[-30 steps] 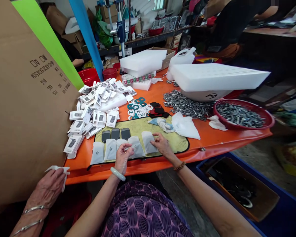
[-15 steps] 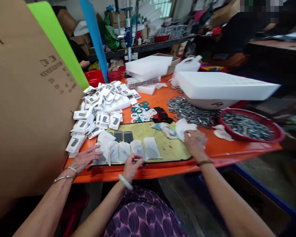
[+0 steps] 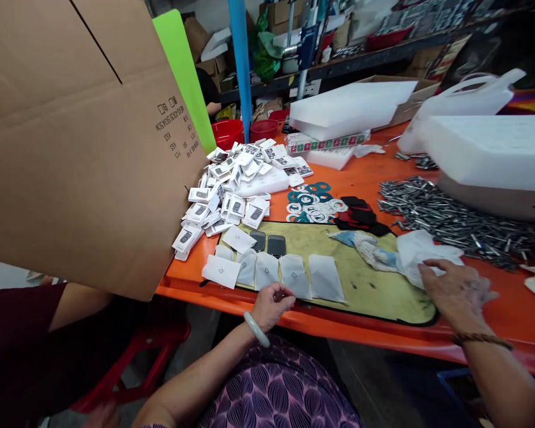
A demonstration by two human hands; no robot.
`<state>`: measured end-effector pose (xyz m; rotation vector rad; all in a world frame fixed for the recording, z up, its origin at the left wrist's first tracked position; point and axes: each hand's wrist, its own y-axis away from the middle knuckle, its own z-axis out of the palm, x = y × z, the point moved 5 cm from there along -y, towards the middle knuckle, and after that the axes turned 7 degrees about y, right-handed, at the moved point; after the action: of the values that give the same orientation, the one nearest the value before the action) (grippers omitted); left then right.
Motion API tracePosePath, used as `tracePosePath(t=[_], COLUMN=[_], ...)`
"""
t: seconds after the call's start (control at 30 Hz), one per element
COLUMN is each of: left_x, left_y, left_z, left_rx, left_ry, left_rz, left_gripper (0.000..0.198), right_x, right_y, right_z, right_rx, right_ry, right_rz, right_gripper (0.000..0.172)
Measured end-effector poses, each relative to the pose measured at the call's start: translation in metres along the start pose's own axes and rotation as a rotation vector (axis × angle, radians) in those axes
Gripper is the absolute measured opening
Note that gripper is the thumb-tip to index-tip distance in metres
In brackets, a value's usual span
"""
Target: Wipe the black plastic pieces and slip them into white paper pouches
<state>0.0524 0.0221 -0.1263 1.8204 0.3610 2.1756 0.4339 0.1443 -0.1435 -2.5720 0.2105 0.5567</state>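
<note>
My left hand (image 3: 273,304), a pale green bangle on its wrist, is closed in a pinch at the table's front edge. Whatever it may pinch is too small to make out. Just beyond it a row of translucent white pouches (image 3: 296,277) lies on a yellow mat (image 3: 370,291). Behind the row are two dark, rounded flat pieces (image 3: 276,245). Far to the right, my right hand (image 3: 457,291) bends its fingers over the edge of a loose pile of thin white pouches (image 3: 417,249), gripping there. A crumpled blue-and-white cloth (image 3: 368,249) lies beside that pile.
A heap of small white boxes (image 3: 236,208) stands at the left by a large cardboard carton (image 3: 84,160). White and green rings (image 3: 312,205), metal pins (image 3: 455,217) and a white foam block (image 3: 494,145) cover the back. A co-worker's sleeve (image 3: 22,315) shows at left.
The view has swung right and closer. A co-worker's braceleted hand has left the pouches at the left, where a white pouch now lies flat. My hands stay at the same places on the table.
</note>
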Motion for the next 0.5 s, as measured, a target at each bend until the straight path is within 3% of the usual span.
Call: tracePosePath(t=[0.03, 0.1, 0.2, 0.27, 0.37, 0.43, 0.5], left_x=[0.007, 0.020, 0.035, 0.039, 0.036, 0.032, 0.031], left_y=[0.004, 0.012, 0.026, 0.030, 0.025, 0.018, 0.013], left_z=[-0.012, -0.041, -0.087, -0.109, -0.126, -0.132, -0.135], left_rx=[0.037, 0.143, 0.313, 0.372, 0.332, 0.287, 0.277], left_ry=[-0.072, -0.236, -0.550, -0.801, -1.071, -1.134, -1.134], left_rz=[0.064, 0.182, 0.289, 0.332, 0.355, 0.370, 0.415], left_gripper=[0.014, 0.008, 0.012, 0.031, 0.054, 0.042, 0.018], right_x=[-0.012, -0.055, -0.147, -0.209, -0.285, -0.316, -0.333], right_y=[0.003, 0.011, 0.030, 0.051, 0.086, 0.102, 0.107], right_z=[-0.011, -0.022, -0.010, 0.011, 0.048, 0.068, 0.082], right_rx=[0.061, 0.106, -0.008, -0.156, -0.425, -0.533, -0.569], right_ry=[0.059, 0.053, -0.237, -0.414, -0.577, -0.614, -0.620], right_rz=[0.111, 0.132, -0.125, -0.272, -0.450, -0.493, -0.486], right_gripper=[0.033, 0.035, 0.027, 0.023, 0.017, 0.018, 0.020])
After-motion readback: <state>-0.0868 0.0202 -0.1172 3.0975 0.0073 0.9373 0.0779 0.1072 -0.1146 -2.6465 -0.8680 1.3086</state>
